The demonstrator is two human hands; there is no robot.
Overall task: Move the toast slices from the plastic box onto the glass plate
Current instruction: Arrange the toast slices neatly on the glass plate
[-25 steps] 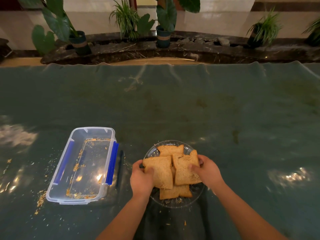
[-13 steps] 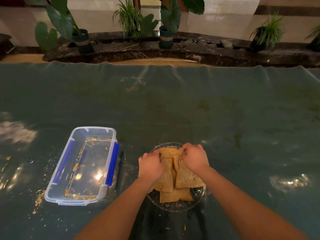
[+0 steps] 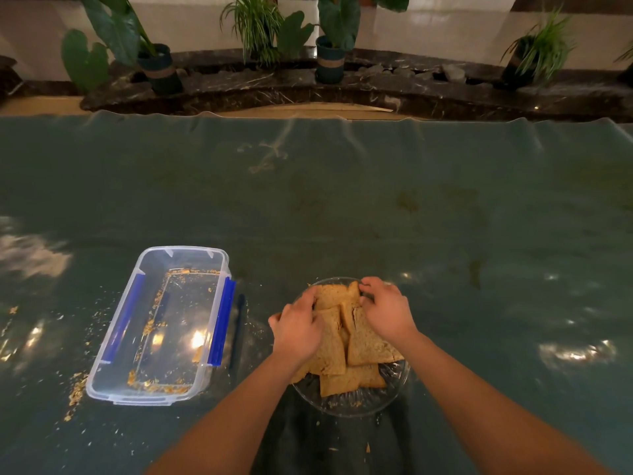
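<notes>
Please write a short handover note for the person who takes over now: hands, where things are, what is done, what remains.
Left hand: palm down on the toast, fingers curled at the far slice; a firm grip cannot be told.
Right hand: same, on the right slices.
Toast: all visible slices piled, overlapping, on the plate.
Box: left of the plate, open, only crumbs inside.
Done: the moving.
Left: tidy the pile if wanted, then take the hands off.
</notes>
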